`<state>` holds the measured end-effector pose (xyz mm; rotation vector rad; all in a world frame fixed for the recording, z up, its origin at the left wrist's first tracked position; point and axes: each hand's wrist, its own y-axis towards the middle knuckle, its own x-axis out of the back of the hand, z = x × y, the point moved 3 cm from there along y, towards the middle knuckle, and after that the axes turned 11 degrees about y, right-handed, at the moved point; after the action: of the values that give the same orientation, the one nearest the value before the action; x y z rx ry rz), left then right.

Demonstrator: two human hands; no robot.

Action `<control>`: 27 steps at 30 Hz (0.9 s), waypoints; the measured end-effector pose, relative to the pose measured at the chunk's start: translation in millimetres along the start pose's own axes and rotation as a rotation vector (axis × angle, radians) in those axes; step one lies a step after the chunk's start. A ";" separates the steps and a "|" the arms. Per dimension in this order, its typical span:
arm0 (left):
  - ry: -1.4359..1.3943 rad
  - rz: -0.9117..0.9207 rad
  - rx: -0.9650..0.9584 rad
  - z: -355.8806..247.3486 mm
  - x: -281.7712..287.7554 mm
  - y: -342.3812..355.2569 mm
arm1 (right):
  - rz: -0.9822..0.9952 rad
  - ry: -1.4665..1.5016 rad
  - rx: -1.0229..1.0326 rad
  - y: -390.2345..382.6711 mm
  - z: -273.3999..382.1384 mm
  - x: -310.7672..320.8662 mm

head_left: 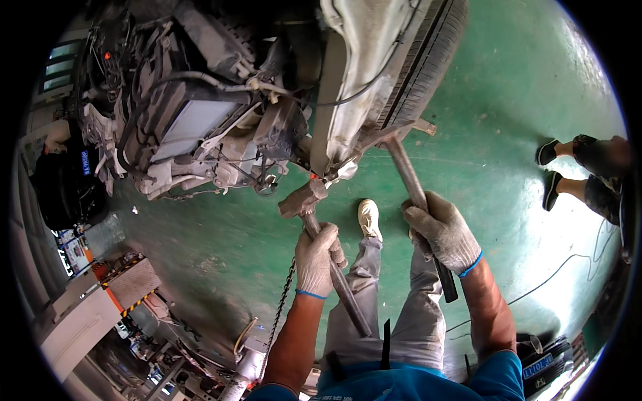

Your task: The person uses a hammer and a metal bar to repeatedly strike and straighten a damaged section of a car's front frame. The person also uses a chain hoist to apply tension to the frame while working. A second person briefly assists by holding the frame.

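My left hand (314, 262), in a pale knit glove with a blue cuff, is closed round the metal handle of a sledgehammer (304, 199). Its blocky head points up toward the car's damaged front. My right hand (444, 230), gloved the same way, grips a body hammer (406, 170) with a metal shaft and a dark lower end. The narrow head of that hammer lies close to the bent end of a pale body panel (348, 87), beside the tire (428, 60). Whether it touches the panel I cannot tell.
Exposed engine parts and hoses (200, 127) fill the upper left. A hanging chain (280, 314) runs beside my left forearm. Another person's legs (574, 187) stand at the right, near a cable (535, 289) on the green floor (495, 154). A dark car (548, 367) is at lower right.
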<state>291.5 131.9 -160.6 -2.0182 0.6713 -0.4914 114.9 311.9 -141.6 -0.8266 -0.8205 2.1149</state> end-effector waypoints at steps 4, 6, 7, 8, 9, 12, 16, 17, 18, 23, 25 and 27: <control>-0.017 -0.046 0.000 4.5 -3.7 2.6 | 0.126 -0.137 0.003 13.9 2.2 11.3; -0.011 -0.064 -0.007 3.9 -6.0 2.9 | 0.084 -0.123 0.124 17.9 -0.1 26.5; 0.000 -0.066 -0.006 3.1 -5.2 2.5 | 0.027 -0.056 0.127 11.7 11.0 31.3; 0.010 -0.068 -0.004 2.3 -4.3 2.4 | -0.029 0.009 0.128 5.9 21.3 36.7; 0.025 -0.070 -0.010 1.7 -2.9 2.2 | -0.163 0.043 0.193 2.6 31.3 48.6; 0.049 -0.073 -0.019 2.3 -1.8 1.4 | -0.513 0.268 0.501 3.6 53.3 80.8; 0.065 -0.047 -0.042 3.5 -2.8 6.9 | -0.215 -0.711 0.513 15.9 -7.1 35.1; 0.078 -0.034 -0.049 3.8 -0.9 9.6 | -0.064 -0.274 0.120 13.1 -19.3 8.2; 0.073 -0.028 -0.061 5.9 2.9 8.9 | -0.032 -0.239 0.086 12.8 -16.6 7.7; 0.037 -0.025 -0.086 4.6 6.0 0.5 | -0.026 -0.121 0.060 9.1 -8.5 18.3; 0.038 -0.030 -0.100 4.2 6.1 -0.6 | -0.025 -0.104 0.030 10.3 -5.6 18.7; 0.036 -0.031 -0.102 -4.2 1.2 -1.8 | 0.015 -0.076 -0.036 11.4 1.2 10.1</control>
<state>290.5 129.2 -156.9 -2.1230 0.7002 -0.5225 104.3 313.3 -152.4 -0.7774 -0.8975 2.1618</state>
